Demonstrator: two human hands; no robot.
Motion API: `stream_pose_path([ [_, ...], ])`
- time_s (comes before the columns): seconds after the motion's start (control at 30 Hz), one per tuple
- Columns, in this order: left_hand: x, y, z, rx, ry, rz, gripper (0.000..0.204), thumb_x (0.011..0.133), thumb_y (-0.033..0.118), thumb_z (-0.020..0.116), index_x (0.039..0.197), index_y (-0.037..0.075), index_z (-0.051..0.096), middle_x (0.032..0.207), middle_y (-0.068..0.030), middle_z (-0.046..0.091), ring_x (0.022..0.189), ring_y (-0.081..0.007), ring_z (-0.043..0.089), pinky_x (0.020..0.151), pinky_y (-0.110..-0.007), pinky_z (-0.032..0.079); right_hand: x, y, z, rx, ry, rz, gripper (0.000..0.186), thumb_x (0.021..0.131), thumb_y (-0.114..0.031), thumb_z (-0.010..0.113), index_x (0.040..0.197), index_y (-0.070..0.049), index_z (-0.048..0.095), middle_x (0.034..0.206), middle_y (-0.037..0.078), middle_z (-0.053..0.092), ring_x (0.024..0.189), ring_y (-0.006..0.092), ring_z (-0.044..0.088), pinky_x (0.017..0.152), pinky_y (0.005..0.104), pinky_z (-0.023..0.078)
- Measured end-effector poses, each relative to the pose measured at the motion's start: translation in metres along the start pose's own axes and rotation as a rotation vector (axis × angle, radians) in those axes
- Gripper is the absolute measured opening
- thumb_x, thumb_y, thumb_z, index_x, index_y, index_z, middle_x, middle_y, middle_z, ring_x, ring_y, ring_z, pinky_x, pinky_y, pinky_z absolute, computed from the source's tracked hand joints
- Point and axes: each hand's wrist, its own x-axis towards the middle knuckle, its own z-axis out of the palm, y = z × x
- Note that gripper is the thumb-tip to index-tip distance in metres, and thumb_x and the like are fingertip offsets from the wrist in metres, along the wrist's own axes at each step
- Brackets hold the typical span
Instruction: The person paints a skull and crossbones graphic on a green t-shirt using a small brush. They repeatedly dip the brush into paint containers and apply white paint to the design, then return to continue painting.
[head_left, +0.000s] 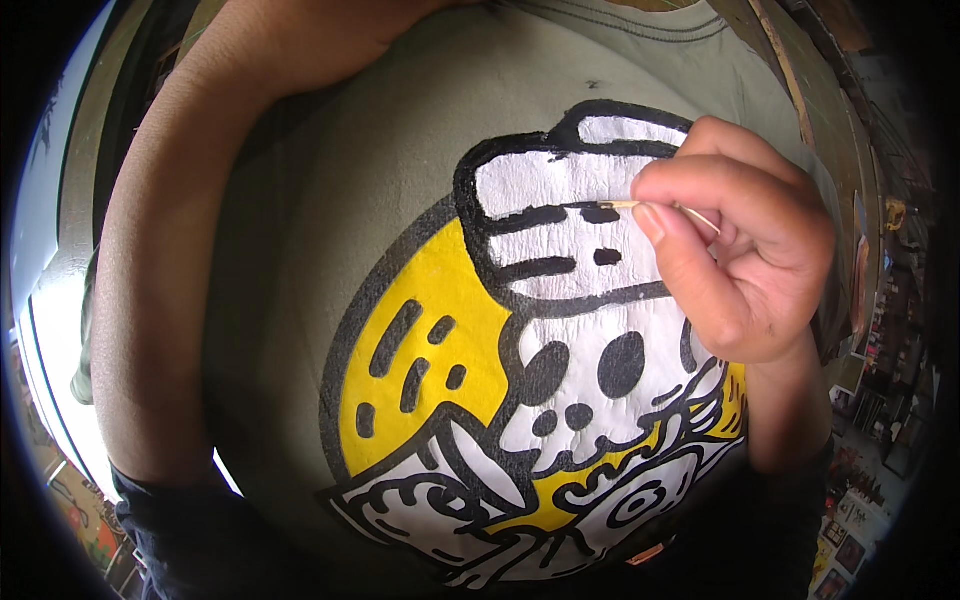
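Observation:
An olive T-shirt (270, 300) lies under both hands, bearing a painted cartoon design in white, yellow and black (580, 440). My right hand (740, 240) pinches a thin pale wooden stick (620, 204) between thumb and forefinger. The stick's dark tip rests on a black line in the white upper part of the design. My left hand (335, 30) reaches over the shirt's upper left at the top edge, its fingers cropped out, so I cannot tell what they hold.
A wooden board (830, 70) shows beyond the shirt at the upper right. Assorted small items (850, 500) sit far off at the lower right. A bright white area (55, 260) runs along the left side, past my left forearm.

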Motion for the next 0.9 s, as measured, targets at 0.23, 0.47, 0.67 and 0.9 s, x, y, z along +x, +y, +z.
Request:
stream_pose_path([
  [0.23, 0.001, -0.002, 0.0, -0.019, 0.011, 0.013, 0.031, 0.081, 0.019, 0.071, 0.062, 0.006, 0.049, 0.051, 0.0001, 0.049, 0.046, -0.0067, 0.04, 0.045, -0.025, 0.03, 0.0, -0.002, 0.0, 0.042, 0.011, 0.023, 0.018, 0.069, 0.015, 0.053, 0.083, 0.007, 0.061, 0.066, 0.005, 0.049, 0.051, 0.005, 0.036, 0.047, 0.0205, 0.023],
  [0.47, 0.0, 0.0, -0.001, -0.004, 0.008, 0.004, 0.032, 0.08, 0.02, 0.072, 0.062, 0.006, 0.05, 0.052, 0.0002, 0.049, 0.047, -0.0071, 0.039, 0.045, -0.025, 0.03, 0.0, -0.001, -0.002, 0.034, -0.028, 0.006, 0.018, 0.069, 0.014, 0.054, 0.083, 0.006, 0.061, 0.065, 0.005, 0.048, 0.05, 0.0054, 0.035, 0.046, 0.0211, 0.023],
  [0.67, 0.002, 0.002, 0.0, 0.051, 0.015, 0.003, 0.032, 0.078, 0.024, 0.072, 0.062, 0.007, 0.05, 0.052, 0.0007, 0.047, 0.047, -0.0079, 0.038, 0.046, -0.026, 0.03, -0.001, -0.001, -0.003, 0.033, -0.014, 0.026, 0.018, 0.067, 0.014, 0.054, 0.082, 0.006, 0.061, 0.064, 0.004, 0.047, 0.05, 0.0056, 0.034, 0.046, 0.0218, 0.022],
  [0.9, 0.005, -0.003, -0.003, 0.006, -0.027, -0.025, 0.032, 0.078, 0.024, 0.072, 0.063, 0.007, 0.049, 0.053, 0.0013, 0.045, 0.049, -0.0073, 0.039, 0.047, -0.026, 0.03, -0.006, 0.004, -0.018, 0.241, -0.067, 0.052, 0.016, 0.063, 0.011, 0.053, 0.075, 0.005, 0.06, 0.061, 0.004, 0.045, 0.047, 0.0059, 0.032, 0.044, 0.0229, 0.021],
])
